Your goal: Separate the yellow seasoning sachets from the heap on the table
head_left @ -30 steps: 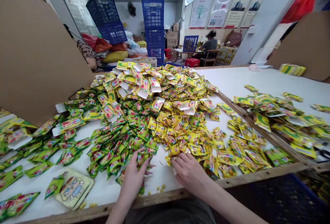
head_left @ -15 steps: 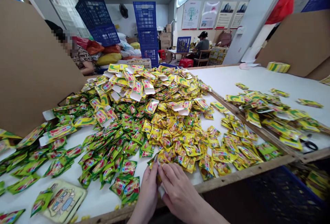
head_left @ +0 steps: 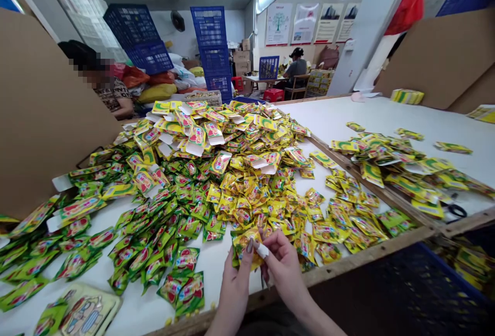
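Note:
My left hand [head_left: 236, 282] is closed on a small bunch of candy packets [head_left: 247, 246], yellow with a green one at the left edge, just above the front of the table. Close against its right side, my right hand [head_left: 284, 269] has its fingers curled inward. Something white shows at the right thumb tip; I cannot make out whether it is a wrap or a held scrap. Beyond the hands spreads a heap of yellow packets [head_left: 251, 197], with green watermelon-print packets [head_left: 154, 238] to the left. Printed flat boxes [head_left: 197, 137], some with open white flaps, lie on top at the back.
A wooden strip [head_left: 359, 176] divides the white table; more flat boxes [head_left: 406, 166] and black scissors [head_left: 456, 210] lie beyond it. A cartoon-print tin [head_left: 88, 310] sits front left. Cardboard [head_left: 50, 114] stands at left. Blue crates [head_left: 211, 52] and two people are behind.
Both hands have come up and turned, so the packets in the left hand now show. The right hand has drawn slightly apart to the right. The view has shifted a little.

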Tool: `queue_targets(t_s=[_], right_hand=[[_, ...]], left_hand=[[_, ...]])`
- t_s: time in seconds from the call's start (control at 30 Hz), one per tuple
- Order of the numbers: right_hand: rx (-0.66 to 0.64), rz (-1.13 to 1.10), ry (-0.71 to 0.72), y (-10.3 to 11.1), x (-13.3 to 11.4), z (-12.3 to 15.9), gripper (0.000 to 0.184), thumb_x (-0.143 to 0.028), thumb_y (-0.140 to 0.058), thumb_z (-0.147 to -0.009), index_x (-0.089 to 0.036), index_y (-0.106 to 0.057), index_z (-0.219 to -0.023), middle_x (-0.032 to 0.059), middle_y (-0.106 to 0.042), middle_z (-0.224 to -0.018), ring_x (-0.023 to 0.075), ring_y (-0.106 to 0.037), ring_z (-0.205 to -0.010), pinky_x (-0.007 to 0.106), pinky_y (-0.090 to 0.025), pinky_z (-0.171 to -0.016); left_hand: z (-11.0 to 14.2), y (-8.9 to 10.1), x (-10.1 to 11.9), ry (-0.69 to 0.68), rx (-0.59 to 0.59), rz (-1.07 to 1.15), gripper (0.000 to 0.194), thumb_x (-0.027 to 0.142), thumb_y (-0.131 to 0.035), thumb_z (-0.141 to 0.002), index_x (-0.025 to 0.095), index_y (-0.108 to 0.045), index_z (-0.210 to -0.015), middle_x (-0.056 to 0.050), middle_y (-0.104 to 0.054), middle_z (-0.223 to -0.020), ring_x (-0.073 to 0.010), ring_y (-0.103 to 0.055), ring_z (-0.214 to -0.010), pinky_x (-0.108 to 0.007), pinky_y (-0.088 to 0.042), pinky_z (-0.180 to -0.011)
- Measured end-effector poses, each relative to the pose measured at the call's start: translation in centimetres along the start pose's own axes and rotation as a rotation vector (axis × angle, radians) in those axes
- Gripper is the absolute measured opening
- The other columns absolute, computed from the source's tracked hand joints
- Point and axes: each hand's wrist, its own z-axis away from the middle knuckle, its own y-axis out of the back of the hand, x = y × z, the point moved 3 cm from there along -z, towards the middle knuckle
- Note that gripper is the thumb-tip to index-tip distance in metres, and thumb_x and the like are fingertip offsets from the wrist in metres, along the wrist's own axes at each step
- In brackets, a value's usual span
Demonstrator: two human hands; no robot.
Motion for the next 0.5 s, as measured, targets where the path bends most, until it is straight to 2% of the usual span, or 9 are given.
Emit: queue_targets(t_s=[0.07,0.13,0.2,0.27,0.33,0.4,0.43,0.5], right_hand=[[0.048,0.016,0.083,0.1,-0.2,0.3,0.029,-0.040,-0.064,-0.074,-0.020,-0.043,-0.069,-0.0028,-0.052,-0.068,0.0084,-0.049,-0.053,0.018,-0.043,-0.047],[0.037,0.086,0.160,0.4,-0.9,0.4,0.023,-0.036,-0.061,-0.078,-0.021,-0.045,-0.072,-0.0004,-0.054,-0.076,0.0115,-0.054,-0.070,0.021,-0.046,-0.062],[-0.057,0.120,0.182,0.9,-1.6,0.4,0.017,-0.035,-0.057,-0.082,-0.022,-0.046,-0.086,0.0007,-0.055,-0.083,0.0126,-0.055,-0.074,0.023,-0.047,-0.066],[-0.186,0.101,0.167,1.6,-2.5,0.2,0.027,-0.035,-0.052,-0.085,-0.025,-0.041,-0.107,0.0026,-0.057,-0.093,0.0140,-0.056,-0.079,0.026,-0.048,-0.070],[-0.252,0.107,0.175,2.7,-3.4,-0.2,0.032,-0.036,-0.048,-0.086,-0.024,-0.039,-0.115,0.0037,-0.060,-0.094,0.0152,-0.058,-0.080,0.028,-0.048,-0.073],[-0.209,0.203,0.211,4.5,-4.2,-0.7,0.027,-0.036,-0.043,-0.088,-0.022,-0.044,-0.111,0.0044,-0.061,-0.090,0.0156,-0.059,-0.074,0.028,-0.049,-0.068],[-0.156,0.294,0.242,5.7,-4.5,-0.9,0.026,-0.035,-0.041,-0.088,-0.022,-0.045,-0.110,0.0053,-0.062,-0.090,0.0162,-0.059,-0.073,0.028,-0.050,-0.065],[-0.040,0.585,0.325,7.9,-5.1,-1.4,0.027,-0.029,-0.038,-0.087,-0.020,-0.044,-0.112,0.0095,-0.061,-0.097,0.0199,-0.060,-0.079,0.032,-0.051,-0.068]], left_hand=[[0.0,-0.6,0.2,-0.027,-0.020,-0.065,0.052,0.052,-0.058,-0.074,0.016,-0.059,-0.112,-0.011,-0.063,-0.118,-0.0279,-0.050,-0.117,-0.037,-0.038,-0.101],[0.0,-1.1,0.4,-0.018,-0.013,-0.113,0.051,0.052,-0.054,-0.076,0.018,-0.058,-0.114,-0.010,-0.063,-0.118,-0.0279,-0.048,-0.119,-0.037,-0.037,-0.101],[0.1,-1.9,0.8,-0.028,-0.048,-0.149,0.054,0.051,-0.050,-0.079,0.019,-0.050,-0.123,-0.010,-0.059,-0.124,-0.0277,-0.044,-0.123,-0.038,-0.035,-0.103],[0.1,-2.9,1.5,-0.100,-0.160,-0.212,0.059,0.049,-0.045,-0.083,0.022,-0.035,-0.134,-0.010,-0.047,-0.135,-0.0255,-0.035,-0.129,-0.039,-0.028,-0.107],[-0.4,-4.1,2.6,-0.236,-0.283,-0.357,0.060,0.044,-0.042,-0.086,0.026,-0.020,-0.139,-0.007,-0.026,-0.148,-0.0222,-0.019,-0.136,-0.040,-0.017,-0.111],[-2.0,-5.2,4.1,-0.431,-0.358,-0.565,0.057,0.039,-0.040,-0.088,0.028,-0.017,-0.140,-0.004,-0.009,-0.152,-0.0203,-0.005,-0.138,-0.040,-0.010,-0.112],[-3.4,-5.7,5.0,-0.539,-0.371,-0.665,0.056,0.038,-0.040,-0.088,0.027,-0.020,-0.139,-0.004,-0.006,-0.152,-0.0201,-0.002,-0.139,-0.040,-0.009,-0.112],[-7.0,-6.4,6.8,-0.743,-0.329,-0.818,0.047,0.035,-0.041,-0.088,0.026,-0.034,-0.134,-0.006,-0.020,-0.149,-0.0202,-0.009,-0.138,-0.042,-0.010,-0.112]])
